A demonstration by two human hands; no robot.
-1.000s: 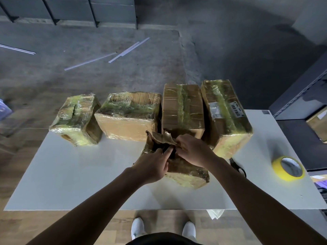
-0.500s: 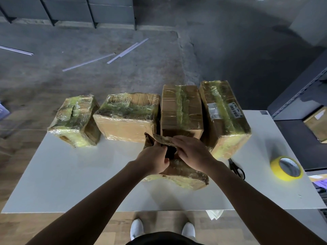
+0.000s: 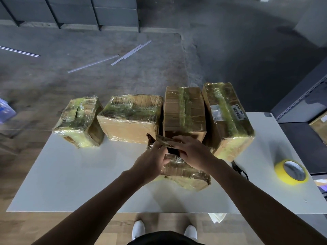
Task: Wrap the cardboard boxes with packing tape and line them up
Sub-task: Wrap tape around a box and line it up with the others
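Observation:
Several tape-wrapped cardboard boxes stand in a row along the far side of the white table (image 3: 74, 183): a small one (image 3: 79, 121) at the left, a wide one (image 3: 131, 117), a tall one (image 3: 184, 110) and a labelled one (image 3: 228, 119) at the right. In front of them lies a smaller crumpled box (image 3: 187, 175) with loose flaps. My left hand (image 3: 150, 163) grips its left flap. My right hand (image 3: 192, 152) lies over the top flap with fingers curled on it. A yellow tape roll (image 3: 292, 172) lies flat at the table's right.
Black scissors (image 3: 239, 169) lie on the table between my right forearm and the tape roll. Dark shelving (image 3: 304, 96) with a box stands to the right. Metal strips (image 3: 113, 59) lie on the concrete floor beyond the table. My white shoes show under the near edge.
Both hands have drawn closer together over the crumpled box's open top, folding its flaps inward. The boxes in the row and the tape roll have not moved.

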